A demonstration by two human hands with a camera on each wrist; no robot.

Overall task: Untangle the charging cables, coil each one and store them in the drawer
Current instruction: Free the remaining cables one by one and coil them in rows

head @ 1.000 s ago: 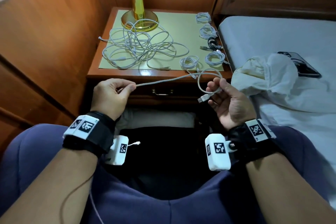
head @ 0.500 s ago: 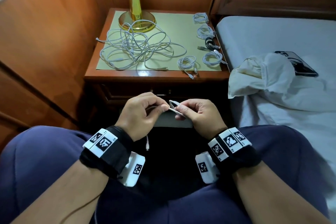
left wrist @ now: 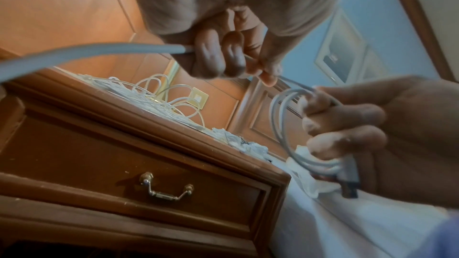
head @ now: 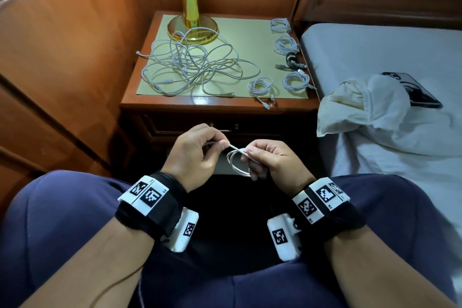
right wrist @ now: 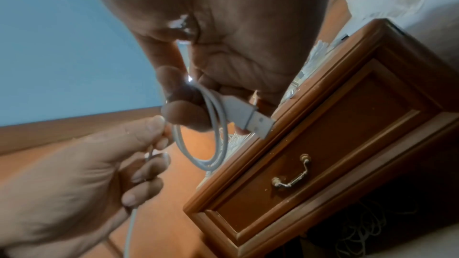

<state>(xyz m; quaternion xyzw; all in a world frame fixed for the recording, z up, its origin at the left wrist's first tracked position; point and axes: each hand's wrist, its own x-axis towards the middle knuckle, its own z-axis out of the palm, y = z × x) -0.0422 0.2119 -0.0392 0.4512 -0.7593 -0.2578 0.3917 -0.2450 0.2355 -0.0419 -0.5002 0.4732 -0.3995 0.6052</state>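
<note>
Over my lap, my right hand (head: pixel 265 157) grips a small coil of white charging cable (head: pixel 236 164), its USB plug (right wrist: pixel 250 117) sticking out past the fingers. My left hand (head: pixel 200 150) pinches the same cable's free length (left wrist: pixel 94 52) just left of the coil. A loose tangle of white cables (head: pixel 192 67) lies on the nightstand (head: pixel 220 107) by the lamp base. Several coiled cables (head: pixel 287 57) sit along its right side, one of them black. The drawer (left wrist: pixel 139 166) below is closed, with a brass handle (left wrist: pixel 166 188).
A gold lamp (head: pixel 191 22) stands at the back of the nightstand. On the right is a bed (head: pixel 375 50) with a crumpled white cloth (head: pixel 360 105) and a dark phone (head: pixel 412 90). Wood panelling closes off the left side.
Both hands came down from the nightstand's front edge to my lap and closer together. The cable that was stretched between them is now wound into a small coil in my right hand.
</note>
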